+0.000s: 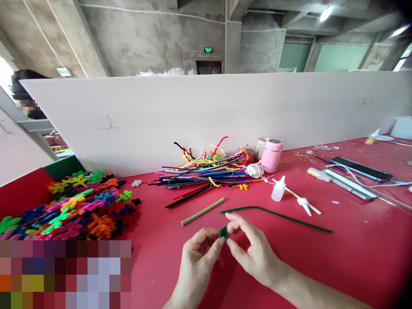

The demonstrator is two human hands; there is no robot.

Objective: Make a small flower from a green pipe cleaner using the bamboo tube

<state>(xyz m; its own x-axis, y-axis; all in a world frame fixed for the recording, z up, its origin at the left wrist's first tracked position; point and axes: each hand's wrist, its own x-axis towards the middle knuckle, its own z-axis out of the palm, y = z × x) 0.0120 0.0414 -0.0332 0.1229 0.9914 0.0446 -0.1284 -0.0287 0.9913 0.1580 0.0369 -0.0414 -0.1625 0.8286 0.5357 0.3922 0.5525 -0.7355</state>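
Note:
Near the table's front, my left hand [201, 253] pinches a small folded dark green pipe cleaner [223, 232] between thumb and fingers. From the other side my right hand [251, 244] meets the same piece with its thumb and a bent finger, while its index finger is raised. Part of the folded piece is hidden by the fingertips. Just beyond the right hand lies a long dark green pipe cleaner [289, 218], slightly bent. A pale greenish stick [202, 211] rests past my left hand.
Pipe-cleaner flowers [77, 206] heap at the left. Loose pipe cleaners [199, 171] pile along the white partition [206, 107]. A pink flask [271, 156], a glue bottle [278, 189], a wooden stick [294, 195] and a phone [360, 168] occupy the right of the red table [354, 266].

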